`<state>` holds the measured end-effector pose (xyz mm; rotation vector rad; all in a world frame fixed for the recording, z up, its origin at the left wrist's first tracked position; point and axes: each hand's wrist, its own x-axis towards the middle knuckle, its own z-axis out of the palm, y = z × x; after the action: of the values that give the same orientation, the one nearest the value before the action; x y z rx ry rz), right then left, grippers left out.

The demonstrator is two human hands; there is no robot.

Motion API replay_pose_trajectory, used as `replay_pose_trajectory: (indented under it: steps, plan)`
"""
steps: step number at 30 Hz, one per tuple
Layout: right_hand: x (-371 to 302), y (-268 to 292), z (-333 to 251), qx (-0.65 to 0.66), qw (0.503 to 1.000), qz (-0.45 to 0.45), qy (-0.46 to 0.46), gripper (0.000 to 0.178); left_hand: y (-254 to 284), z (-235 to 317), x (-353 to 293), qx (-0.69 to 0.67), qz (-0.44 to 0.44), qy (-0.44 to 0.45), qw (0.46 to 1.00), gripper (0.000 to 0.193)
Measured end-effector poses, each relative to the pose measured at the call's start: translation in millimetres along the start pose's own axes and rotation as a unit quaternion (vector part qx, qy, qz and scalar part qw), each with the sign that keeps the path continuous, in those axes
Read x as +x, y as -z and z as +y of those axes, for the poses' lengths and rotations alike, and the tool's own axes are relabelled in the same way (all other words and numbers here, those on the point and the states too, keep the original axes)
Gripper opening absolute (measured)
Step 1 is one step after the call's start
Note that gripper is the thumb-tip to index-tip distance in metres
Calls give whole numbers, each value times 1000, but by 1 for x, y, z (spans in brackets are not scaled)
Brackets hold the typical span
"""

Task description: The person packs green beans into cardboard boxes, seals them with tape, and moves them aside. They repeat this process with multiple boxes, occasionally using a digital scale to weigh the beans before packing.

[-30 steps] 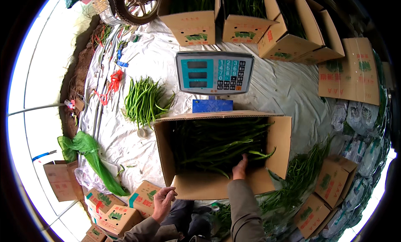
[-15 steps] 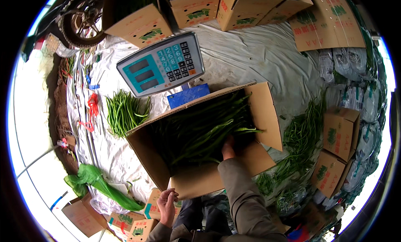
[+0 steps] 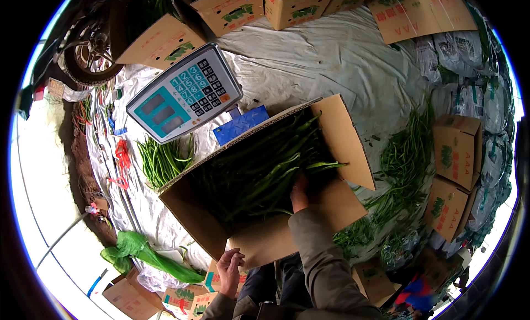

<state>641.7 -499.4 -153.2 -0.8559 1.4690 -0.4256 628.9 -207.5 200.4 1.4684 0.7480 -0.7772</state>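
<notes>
An open cardboard box (image 3: 259, 247), tilted toward me, holds a thick layer of long green peppers (image 3: 276, 174). Reaching into its near right part, my right hand (image 3: 300, 194) is among the peppers by the near wall; shadow and peppers hide its fingers. My left hand (image 3: 229, 267) is at the box's near left corner, with fingers curled against the flap's edge. Just beyond the box, a blue metal scale platform (image 3: 241, 125) shows partly, and above it stands the scale's display head (image 3: 185, 94) with its keypad.
Loose green peppers lie in a bundle (image 3: 163, 161) left of the box and in a long heap (image 3: 406, 160) at the right. Open cartons (image 3: 229, 11) line the far side. Small closed boxes (image 3: 455, 149) stand at the right, and green netting (image 3: 149, 256) lies at the lower left.
The view has shifted, so the scale display and far cartons appear farther left and higher. My right hand stays inside the box, and my left hand remains at its near corner.
</notes>
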Motion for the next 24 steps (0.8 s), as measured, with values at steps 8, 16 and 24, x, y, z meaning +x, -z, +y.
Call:
replay_pose_trajectory:
  steps: [8, 16, 24]
  plan:
    - [-67, -49, -61, 93, 992, 5, -83, 48, 4, -9, -1, 92, 21, -5, 996, 29]
    - [-56, -26, -54, 154, 982, -75, -75, 46, 4, -14, 13, 86, -13, 25, 996, 30]
    - [-44, -28, -45, 142, 986, -52, -71, 40, 13, -22, 16, 93, -28, 61, 993, 31]
